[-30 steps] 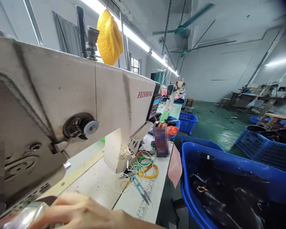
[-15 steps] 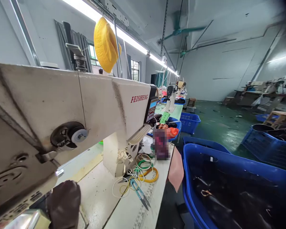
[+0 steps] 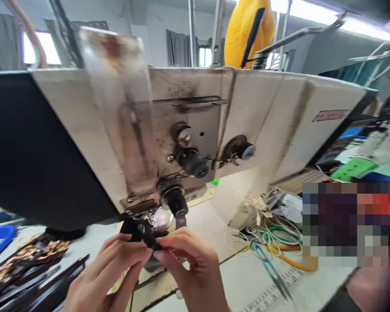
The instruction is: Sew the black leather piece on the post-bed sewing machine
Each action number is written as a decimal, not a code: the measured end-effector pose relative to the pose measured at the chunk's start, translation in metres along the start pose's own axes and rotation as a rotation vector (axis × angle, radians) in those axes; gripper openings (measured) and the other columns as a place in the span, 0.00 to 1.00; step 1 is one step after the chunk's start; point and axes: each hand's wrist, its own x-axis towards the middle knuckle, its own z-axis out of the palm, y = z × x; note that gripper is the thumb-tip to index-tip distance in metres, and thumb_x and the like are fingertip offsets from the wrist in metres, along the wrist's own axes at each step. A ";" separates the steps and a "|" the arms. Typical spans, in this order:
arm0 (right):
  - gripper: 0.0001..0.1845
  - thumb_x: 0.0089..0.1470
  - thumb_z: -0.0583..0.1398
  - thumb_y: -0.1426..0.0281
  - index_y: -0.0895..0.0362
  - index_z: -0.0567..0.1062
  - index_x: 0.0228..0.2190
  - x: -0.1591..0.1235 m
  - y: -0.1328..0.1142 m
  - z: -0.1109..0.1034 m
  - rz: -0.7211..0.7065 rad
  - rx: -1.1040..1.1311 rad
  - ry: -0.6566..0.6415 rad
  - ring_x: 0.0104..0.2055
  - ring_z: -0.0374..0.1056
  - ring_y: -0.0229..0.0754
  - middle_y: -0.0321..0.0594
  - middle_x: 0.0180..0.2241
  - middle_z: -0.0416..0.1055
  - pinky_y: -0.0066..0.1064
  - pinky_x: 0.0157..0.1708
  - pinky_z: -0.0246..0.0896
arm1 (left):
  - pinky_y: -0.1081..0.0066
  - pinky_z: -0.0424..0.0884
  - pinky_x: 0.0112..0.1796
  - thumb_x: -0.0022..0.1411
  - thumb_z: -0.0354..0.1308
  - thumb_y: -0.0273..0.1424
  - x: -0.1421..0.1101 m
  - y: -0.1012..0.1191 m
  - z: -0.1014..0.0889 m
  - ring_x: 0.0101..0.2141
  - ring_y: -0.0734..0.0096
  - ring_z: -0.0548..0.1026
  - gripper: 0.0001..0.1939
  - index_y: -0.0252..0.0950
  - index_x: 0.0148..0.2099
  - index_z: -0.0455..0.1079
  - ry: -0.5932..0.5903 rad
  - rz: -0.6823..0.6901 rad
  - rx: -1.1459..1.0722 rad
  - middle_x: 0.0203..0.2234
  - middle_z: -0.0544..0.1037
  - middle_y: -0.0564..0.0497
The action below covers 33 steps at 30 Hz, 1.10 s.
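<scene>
Both hands met just under the head of the sewing machine [image 3: 188,130]. The left hand [image 3: 107,277] and right hand [image 3: 191,268] each had thumb and fingertips pinched shut on a small black piece [image 3: 149,238], held between them right below the needle area and in front of the shiny metal part there.

To do this well, I judged the piece needed to stay flat and taut between the two pinches, with its edge fed squarely in and fingertips kept clear of the needle's path.

One red label [image 3: 330,115] sat on the machine's arm, too blurred to read. Printed ruler marks ran along the table [image 3: 214,216] edge near the blue snips [image 3: 269,268]; their figures could not be made out. Yellow thread [image 3: 243,30] stood above.
</scene>
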 end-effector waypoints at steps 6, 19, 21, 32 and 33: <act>0.11 0.56 0.68 0.76 0.49 0.84 0.38 -0.002 -0.006 0.007 0.011 0.069 0.045 0.37 0.77 0.36 0.35 0.35 0.79 0.21 0.38 0.75 | 0.82 0.71 0.52 0.75 0.53 0.34 0.012 0.013 -0.008 0.41 0.79 0.79 0.07 0.40 0.50 0.69 -0.100 -0.057 0.049 0.39 0.80 0.55; 0.13 0.57 0.68 0.78 0.48 0.84 0.39 -0.006 -0.009 0.000 -0.225 -0.206 0.023 0.30 0.74 0.35 0.33 0.31 0.79 0.22 0.30 0.71 | 0.74 0.61 0.63 0.70 0.54 0.20 0.013 0.019 -0.002 0.34 0.81 0.77 0.08 0.38 0.46 0.69 -0.058 -0.027 -0.080 0.32 0.78 0.59; 0.16 0.57 0.64 0.82 0.51 0.83 0.42 -0.010 -0.005 0.002 -0.414 -0.346 0.059 0.31 0.74 0.36 0.36 0.32 0.79 0.24 0.29 0.71 | 0.70 0.61 0.63 0.68 0.53 0.16 0.013 0.022 -0.002 0.32 0.81 0.75 0.11 0.37 0.45 0.69 -0.027 -0.021 -0.097 0.32 0.78 0.58; 0.17 0.54 0.60 0.86 0.59 0.75 0.44 -0.025 -0.005 -0.005 -0.661 -0.885 -0.040 0.47 0.76 0.44 0.43 0.37 0.80 0.32 0.48 0.76 | 0.64 0.59 0.64 0.71 0.51 0.19 -0.001 0.023 -0.006 0.43 0.76 0.77 0.14 0.27 0.57 0.68 -0.071 0.131 0.058 0.39 0.82 0.49; 0.16 0.57 0.59 0.86 0.58 0.74 0.44 -0.025 -0.007 -0.003 -0.628 -0.894 -0.029 0.48 0.76 0.44 0.43 0.38 0.80 0.32 0.48 0.76 | 0.65 0.58 0.64 0.74 0.49 0.21 0.001 0.022 -0.007 0.43 0.76 0.77 0.13 0.27 0.57 0.67 -0.079 0.149 0.046 0.39 0.81 0.49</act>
